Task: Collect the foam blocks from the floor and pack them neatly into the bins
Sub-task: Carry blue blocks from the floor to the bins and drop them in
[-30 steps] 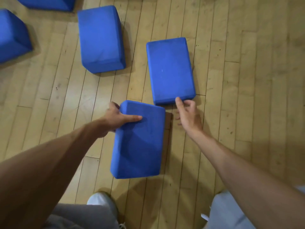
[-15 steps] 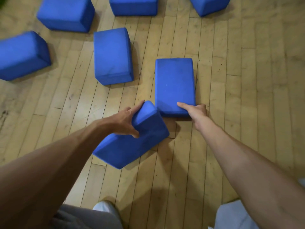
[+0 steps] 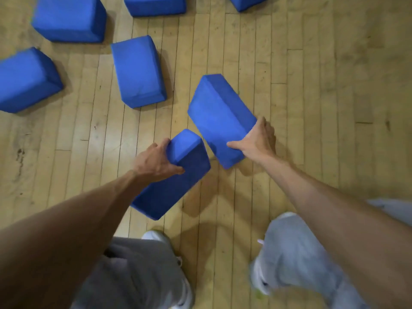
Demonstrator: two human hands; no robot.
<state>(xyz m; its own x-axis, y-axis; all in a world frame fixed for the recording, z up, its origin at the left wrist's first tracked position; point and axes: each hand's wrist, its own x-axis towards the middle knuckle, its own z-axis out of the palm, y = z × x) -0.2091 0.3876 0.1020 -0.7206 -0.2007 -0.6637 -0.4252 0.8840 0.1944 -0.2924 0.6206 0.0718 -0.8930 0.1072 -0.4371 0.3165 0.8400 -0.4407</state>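
Clearly, the gathering was at an early stage. Seen from above, a person stood on a pale wooden floor [image 3: 312, 85] scattered with blue foam blocks, holding one in each bare hand.

The left hand [image 3: 156, 162] was closed around the upper end of a block [image 3: 176, 175], fingers behind it and thumb across its near face. That block hung tilted, its lower end pointing back toward the person's left foot, and appeared to be lifted off the boards, near the middle of the floor in view.

The right hand [image 3: 256, 139] gripped the near end of a second block [image 3: 219, 117], thumb on the top face and fingers wrapped around the far side. It too was tilted; I judged it was raised, though its lowest corner may have touched the floor. The two held blocks sat just beside each other without touching.

Seven blocks were visible in all: the two held and five on the floor. One loose block [image 3: 138, 71] lay near the top centre, one [image 3: 26, 80] at the left edge, one [image 3: 69, 17] in the top left corner, and two, [image 3: 156, 4] and [image 3: 247, 2], were cut off by the top edge.

No bins were in view, so nothing was seen packed. Carrying these two away, collecting the other five and arranging them all remained.
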